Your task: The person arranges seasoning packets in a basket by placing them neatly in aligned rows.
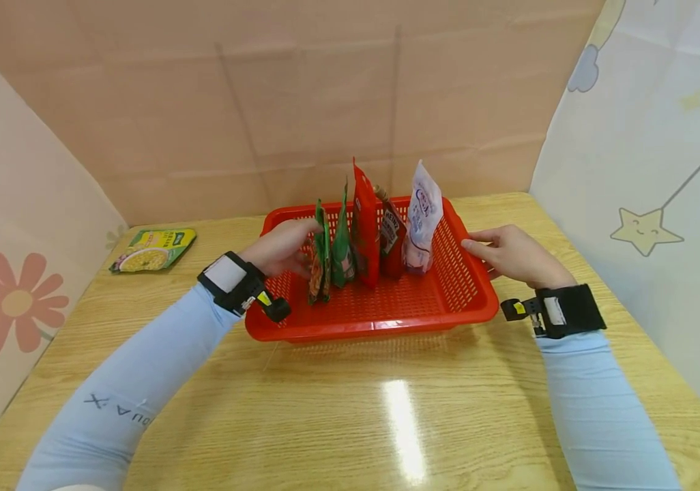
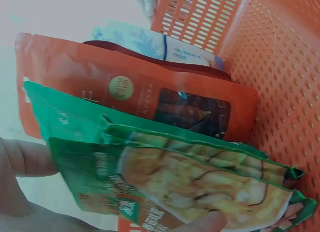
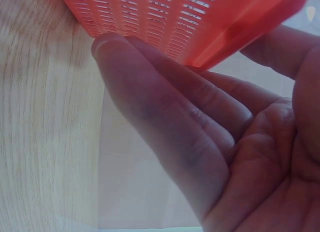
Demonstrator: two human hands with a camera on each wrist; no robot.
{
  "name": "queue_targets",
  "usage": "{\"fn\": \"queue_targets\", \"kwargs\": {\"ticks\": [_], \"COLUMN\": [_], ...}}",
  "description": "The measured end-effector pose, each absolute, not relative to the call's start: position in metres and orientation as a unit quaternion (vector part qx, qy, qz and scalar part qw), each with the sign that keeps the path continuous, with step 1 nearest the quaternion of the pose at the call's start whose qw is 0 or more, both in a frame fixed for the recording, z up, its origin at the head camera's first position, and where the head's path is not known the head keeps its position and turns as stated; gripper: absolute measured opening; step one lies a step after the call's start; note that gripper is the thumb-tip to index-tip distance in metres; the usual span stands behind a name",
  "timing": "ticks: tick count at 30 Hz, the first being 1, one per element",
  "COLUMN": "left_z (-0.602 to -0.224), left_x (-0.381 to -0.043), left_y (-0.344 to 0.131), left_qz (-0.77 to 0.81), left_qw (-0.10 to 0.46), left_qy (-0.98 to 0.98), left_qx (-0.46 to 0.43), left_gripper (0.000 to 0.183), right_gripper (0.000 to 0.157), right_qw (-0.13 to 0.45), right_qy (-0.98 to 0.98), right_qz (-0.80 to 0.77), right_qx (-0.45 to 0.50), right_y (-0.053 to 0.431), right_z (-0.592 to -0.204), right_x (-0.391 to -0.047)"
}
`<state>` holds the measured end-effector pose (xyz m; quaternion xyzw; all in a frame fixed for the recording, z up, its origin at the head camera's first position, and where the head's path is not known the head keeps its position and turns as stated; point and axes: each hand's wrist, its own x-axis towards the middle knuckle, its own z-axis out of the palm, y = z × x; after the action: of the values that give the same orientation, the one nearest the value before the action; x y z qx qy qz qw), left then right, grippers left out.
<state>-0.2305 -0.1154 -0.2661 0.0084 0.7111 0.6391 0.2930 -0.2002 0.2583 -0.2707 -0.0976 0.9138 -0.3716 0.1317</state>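
Observation:
A red plastic basket (image 1: 359, 329) stands on the table with several packets upright inside. My left hand (image 1: 285, 247) reaches over its left side and pinches a green food packet (image 2: 200, 189), with a similar green packet (image 2: 225, 159) right behind it. Further right stand another green pouch (image 1: 342, 254), a red pouch (image 1: 365, 228), a Heinz ketchup pouch (image 1: 391, 239) and a white-and-purple pouch (image 1: 424, 215). At the basket's right rim, my right hand (image 1: 512, 256) has its thumb over the edge. Its fingers (image 3: 150, 102) touch the slotted outer wall from outside.
A yellow-green packet (image 1: 153, 250) lies flat on the wooden table (image 1: 325, 416), left of the basket. Behind the basket rises a beige backdrop (image 1: 319, 102), and patterned panels (image 1: 651, 164) border both sides.

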Motion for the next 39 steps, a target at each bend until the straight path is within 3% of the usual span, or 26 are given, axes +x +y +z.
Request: {"fn": "queue_targets", "kwargs": {"ticks": [9, 20, 23, 27, 39], "left_z": [-0.25, -0.24, -0.25, -0.268, -0.324], "left_x": [-0.227, -0.229, -0.237, -0.248, -0.27], "left_y": [-0.138, -0.22, -0.25, -0.292, -0.371], "left_qz": [0.678, 0.493, 0.417, 0.354, 0.234], "left_qw": [0.242, -0.009, -0.047, -0.048, 0.029], "left_qy": [0.693, 0.865, 0.903, 0.931, 0.972], "left_qx": [0.047, 0.091, 0.092, 0.077, 0.01], "left_gripper": [0.053, 0.044, 0.046, 0.053, 0.07], "right_gripper": [0.054, 0.055, 0.055, 0.056, 0.058], "right_qw": [0.134, 0.129, 0.133, 0.134, 0.133], "right_qy": [0.915, 0.915, 0.916, 0.916, 0.92], "right_qz": [-0.369, -0.37, -0.367, -0.366, -0.36], "right_qx": [-0.09, -0.093, -0.096, -0.088, -0.078], "right_y": [0.259, 0.259, 0.261, 0.264, 0.269], "right_z": [-0.274, -0.274, -0.274, -0.274, -0.275], "right_x": [-0.202, -0.203, -0.204, -0.203, -0.199]}}
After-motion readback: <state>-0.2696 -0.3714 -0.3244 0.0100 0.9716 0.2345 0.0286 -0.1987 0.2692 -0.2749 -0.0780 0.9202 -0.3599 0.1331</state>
